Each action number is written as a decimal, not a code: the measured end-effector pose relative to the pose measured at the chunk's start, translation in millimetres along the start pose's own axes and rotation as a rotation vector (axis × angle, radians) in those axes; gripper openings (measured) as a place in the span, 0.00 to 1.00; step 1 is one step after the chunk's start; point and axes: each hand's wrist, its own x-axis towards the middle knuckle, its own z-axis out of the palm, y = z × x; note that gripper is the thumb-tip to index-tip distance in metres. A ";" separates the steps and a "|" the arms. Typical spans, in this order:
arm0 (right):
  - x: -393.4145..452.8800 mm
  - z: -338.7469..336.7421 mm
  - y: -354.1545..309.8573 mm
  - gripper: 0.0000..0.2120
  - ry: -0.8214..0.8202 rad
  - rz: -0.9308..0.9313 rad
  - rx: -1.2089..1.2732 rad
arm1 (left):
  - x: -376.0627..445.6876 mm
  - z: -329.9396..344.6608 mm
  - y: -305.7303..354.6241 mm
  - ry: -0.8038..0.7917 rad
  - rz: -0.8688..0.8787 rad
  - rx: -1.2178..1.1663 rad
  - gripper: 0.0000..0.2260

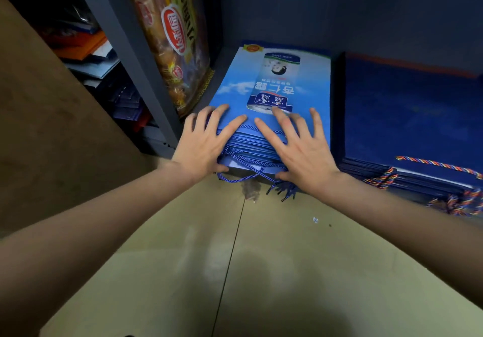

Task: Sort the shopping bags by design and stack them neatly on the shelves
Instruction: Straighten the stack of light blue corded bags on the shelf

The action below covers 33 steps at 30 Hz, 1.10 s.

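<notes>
Pale tiled floor point(261, 258) in the foreground, crossed by two bare forearms reaching forward and down.

Left hand point(206, 143) and right hand point(300, 148) side by side, close but not touching, fingers spread and nearly straight, laid flat over the near end of a stack of light-blue paper shopping bags printed with a drink can and white clouds point(274, 83). Fingertips resting on the top bag's face; thumbs tucked against the near edge of the stack, among the blue twisted-cord handles point(251, 169) spilling out over the floor. Neither hand clenched around anything.

Step in hand, as judged: squaring and seating one sorted design on the low shelf. Next move likely to call for an even push from both palms to bring the bag edges flush, plus tucking of the loose cords to keep them off the floor.

Just right of that stack, a second stack of dark-blue paper bags with multicoloured cord handles point(407, 117), apart from both hands. To the left, a grey metal shelf upright point(136, 57), with an orange-and-gold printed bag standing on edge point(177, 49) behind it. Farthest left, mixed flat bags in an adjoining bay point(96, 59), dim and hard to read.
</notes>
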 end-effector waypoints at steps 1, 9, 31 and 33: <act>-1.2 0.4 -1.7 0.62 0.007 -0.003 -0.010 | -2.0 1.0 2.8 -0.010 -0.011 0.008 0.56; 5.8 -6.0 5.0 0.59 0.000 0.015 0.026 | 9.0 -7.5 -8.3 0.014 0.045 -0.030 0.50; 10.8 -26.7 14.2 0.51 -0.255 -0.051 0.183 | -2.7 -23.8 -6.8 -0.117 -0.153 -0.309 0.49; 15.0 -29.9 18.7 0.49 -0.280 -0.046 0.271 | -12.8 -30.6 -0.6 -0.135 -0.472 -0.644 0.46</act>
